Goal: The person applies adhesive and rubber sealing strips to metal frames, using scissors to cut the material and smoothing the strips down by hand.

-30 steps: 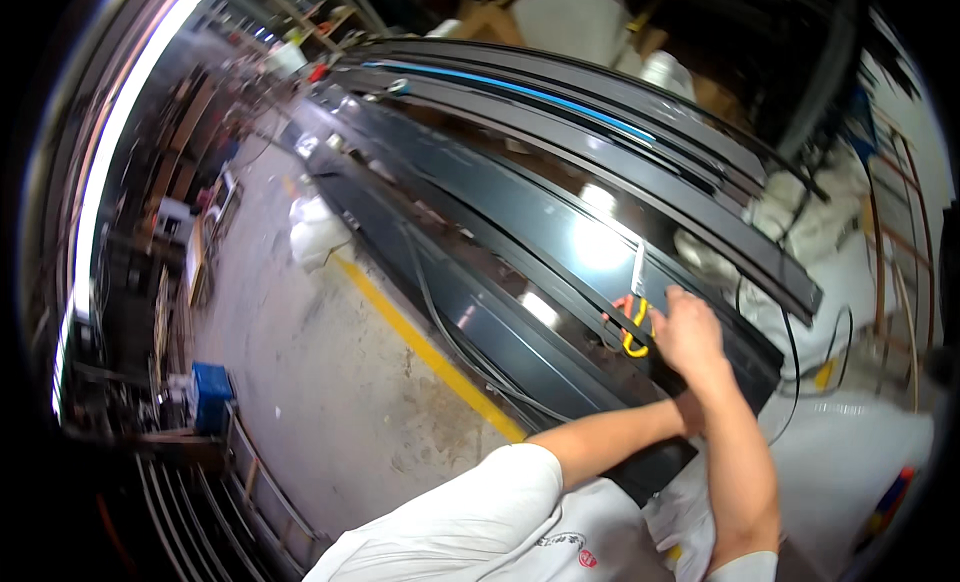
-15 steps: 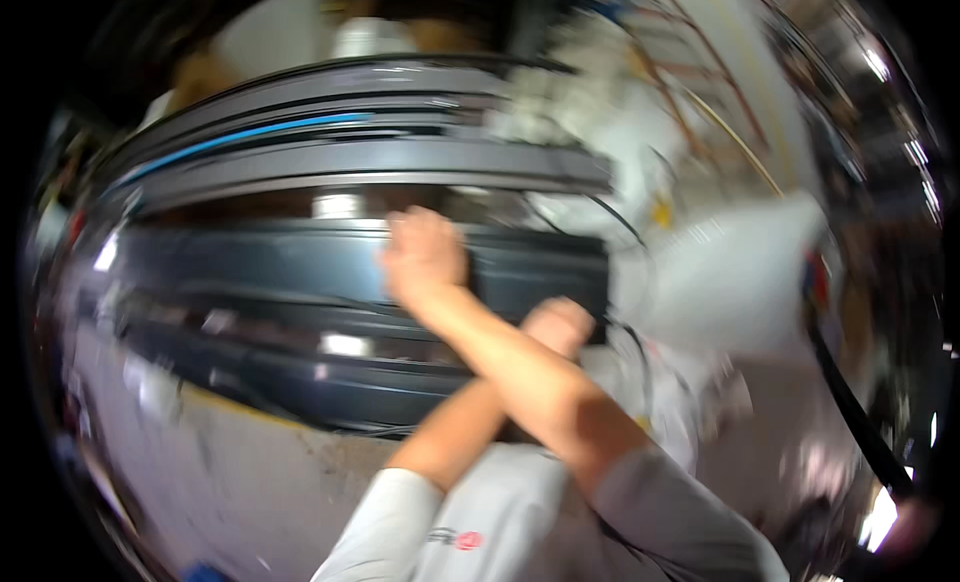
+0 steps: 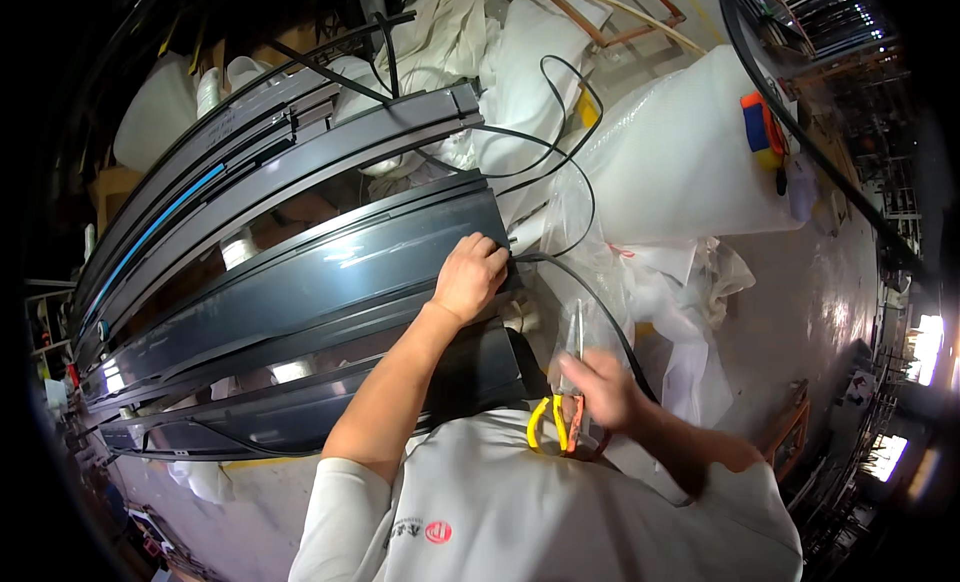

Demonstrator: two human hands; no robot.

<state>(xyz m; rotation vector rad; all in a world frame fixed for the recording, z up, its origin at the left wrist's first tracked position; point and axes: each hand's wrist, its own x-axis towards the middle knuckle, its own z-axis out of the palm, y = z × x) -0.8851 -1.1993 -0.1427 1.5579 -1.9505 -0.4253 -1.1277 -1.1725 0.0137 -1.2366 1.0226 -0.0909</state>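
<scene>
My left hand (image 3: 470,278) rests at the right end of a dark grey metal profile (image 3: 350,254), fingers curled closed where a thin black rubber strip (image 3: 590,284) comes out of that end. The strip loops away to the right past my other hand. In front of my waist, my right hand (image 3: 606,390) is blurred and closed around a slim tool with a pointed metal blade (image 3: 579,327); its exact kind is unclear. Just beside and below those fingers are yellow-handled pliers (image 3: 543,424) and an orange handle (image 3: 574,424); I cannot tell which tool that handle belongs to.
More long grey profiles (image 3: 300,172) lie parallel beyond, one with a blue strip (image 3: 155,237). Another dark profile (image 3: 400,390) is nearer me. To the right are a big roll of white foam wrap (image 3: 690,152), crumpled clear plastic (image 3: 690,302) and an orange-and-blue object (image 3: 760,127).
My right hand has left the profile's surface and come back to my waist, uncrossing my arms. My left hand stays near the profile's end. The view has turned, and the profiles now slant.
</scene>
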